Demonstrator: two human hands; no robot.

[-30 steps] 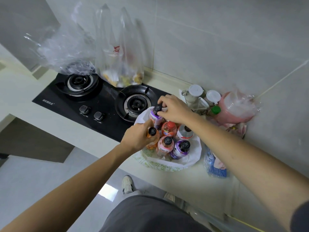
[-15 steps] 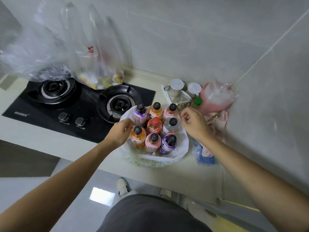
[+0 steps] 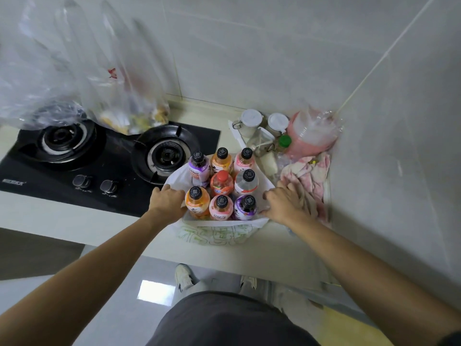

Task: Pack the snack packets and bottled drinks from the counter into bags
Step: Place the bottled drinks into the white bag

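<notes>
Eight bottles point(image 3: 221, 186) upright in white bag point(image 3: 217, 233) on table point(image 3: 74, 223); left hand point(image 3: 166, 199) and right hand point(image 3: 283, 202) each grip bag rim.

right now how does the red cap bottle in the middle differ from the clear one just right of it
The red-capped bottle has a red cap and orange-red contents; the clear bottle has a black cap and looks colourless with a white label. The red-capped one sits in the centre of the group; the clear one sits at its right edge. Both stand upright in the white bag.
</notes>
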